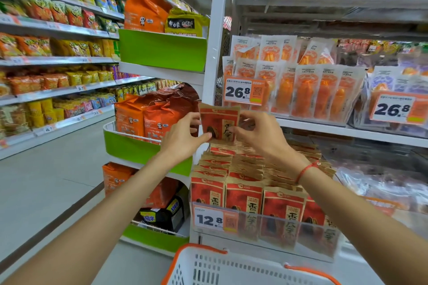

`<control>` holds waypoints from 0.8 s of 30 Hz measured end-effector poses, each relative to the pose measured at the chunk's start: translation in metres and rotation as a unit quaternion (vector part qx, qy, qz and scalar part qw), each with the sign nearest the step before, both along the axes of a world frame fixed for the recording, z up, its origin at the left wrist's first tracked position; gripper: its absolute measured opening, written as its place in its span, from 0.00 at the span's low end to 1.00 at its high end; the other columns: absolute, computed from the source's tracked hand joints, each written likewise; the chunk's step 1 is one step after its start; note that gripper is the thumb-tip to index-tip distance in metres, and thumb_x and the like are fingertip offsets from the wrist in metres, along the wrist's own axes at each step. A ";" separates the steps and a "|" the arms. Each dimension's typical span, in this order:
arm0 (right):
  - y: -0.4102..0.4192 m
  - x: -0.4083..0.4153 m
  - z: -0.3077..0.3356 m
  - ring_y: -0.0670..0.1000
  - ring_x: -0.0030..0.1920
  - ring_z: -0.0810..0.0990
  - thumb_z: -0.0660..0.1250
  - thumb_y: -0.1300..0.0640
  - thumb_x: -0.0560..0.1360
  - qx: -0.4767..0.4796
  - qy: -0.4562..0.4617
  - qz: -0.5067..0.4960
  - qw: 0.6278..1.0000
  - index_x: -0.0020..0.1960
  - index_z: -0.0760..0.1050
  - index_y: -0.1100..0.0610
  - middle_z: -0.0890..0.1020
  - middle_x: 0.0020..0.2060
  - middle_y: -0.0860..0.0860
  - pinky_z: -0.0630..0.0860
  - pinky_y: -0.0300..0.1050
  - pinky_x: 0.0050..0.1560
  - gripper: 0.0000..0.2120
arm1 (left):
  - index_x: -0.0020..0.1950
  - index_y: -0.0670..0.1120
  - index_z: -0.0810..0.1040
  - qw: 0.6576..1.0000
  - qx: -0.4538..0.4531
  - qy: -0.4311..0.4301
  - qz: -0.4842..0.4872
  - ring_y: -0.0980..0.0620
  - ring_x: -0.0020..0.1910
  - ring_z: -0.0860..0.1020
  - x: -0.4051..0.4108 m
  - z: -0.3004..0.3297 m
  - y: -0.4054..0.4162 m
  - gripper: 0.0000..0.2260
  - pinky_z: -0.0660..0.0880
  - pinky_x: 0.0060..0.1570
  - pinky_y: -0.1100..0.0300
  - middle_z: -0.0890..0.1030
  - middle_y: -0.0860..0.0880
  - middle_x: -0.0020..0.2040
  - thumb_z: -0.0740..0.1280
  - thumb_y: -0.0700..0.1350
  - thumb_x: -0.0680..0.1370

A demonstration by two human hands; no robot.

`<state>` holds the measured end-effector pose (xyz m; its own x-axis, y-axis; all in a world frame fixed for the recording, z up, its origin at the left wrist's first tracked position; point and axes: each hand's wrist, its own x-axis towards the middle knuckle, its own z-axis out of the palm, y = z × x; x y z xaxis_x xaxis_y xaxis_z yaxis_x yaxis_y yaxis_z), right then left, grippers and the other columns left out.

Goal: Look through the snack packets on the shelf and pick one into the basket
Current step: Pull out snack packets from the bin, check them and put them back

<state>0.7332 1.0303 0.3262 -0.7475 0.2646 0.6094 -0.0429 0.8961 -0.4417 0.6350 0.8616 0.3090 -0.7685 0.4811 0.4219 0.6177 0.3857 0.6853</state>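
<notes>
A red and tan snack packet [219, 122] is held upright above the rows of like packets [247, 190] on the low shelf. My left hand [183, 136] pinches its left edge with thumb and fingers. My right hand [257, 132] pinches its right side, and a red string sits on that wrist. A white basket [231, 268] with orange handles stands at the bottom of the view, below the shelf's front.
A clear shelf lip carries a 12.8 price tag [209, 218]. Orange packets [324, 95] fill the shelf above, with 26.8 tags. A green and white end rack [159, 53] of orange bags stands left. An aisle of chip shelves [53, 58] runs along the far left.
</notes>
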 end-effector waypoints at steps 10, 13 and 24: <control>-0.039 0.088 -0.007 0.43 0.49 0.84 0.70 0.54 0.75 -0.225 -0.008 0.159 0.961 0.57 0.81 0.52 0.86 0.48 0.45 0.79 0.35 0.47 0.11 | 0.61 0.54 0.74 0.982 0.116 -0.101 -0.108 0.72 0.48 0.73 0.083 -0.027 -0.055 0.12 0.68 0.41 0.83 0.75 0.65 0.51 0.69 0.49 0.78; -0.051 0.104 -0.032 0.41 0.47 0.84 0.69 0.53 0.76 -0.269 -0.047 0.162 0.948 0.56 0.80 0.50 0.86 0.46 0.43 0.78 0.32 0.43 0.10 | 0.60 0.54 0.75 0.978 0.117 -0.130 -0.117 0.69 0.50 0.75 0.100 -0.046 -0.062 0.12 0.73 0.47 0.76 0.78 0.60 0.54 0.68 0.50 0.77; -0.065 0.125 -0.113 0.46 0.51 0.83 0.67 0.52 0.76 -0.318 -0.148 0.153 0.924 0.56 0.81 0.52 0.85 0.49 0.47 0.79 0.40 0.53 0.10 | 0.64 0.53 0.76 0.947 0.036 -0.288 -0.140 0.61 0.53 0.81 0.115 -0.112 -0.088 0.16 0.79 0.48 0.63 0.81 0.55 0.58 0.68 0.53 0.76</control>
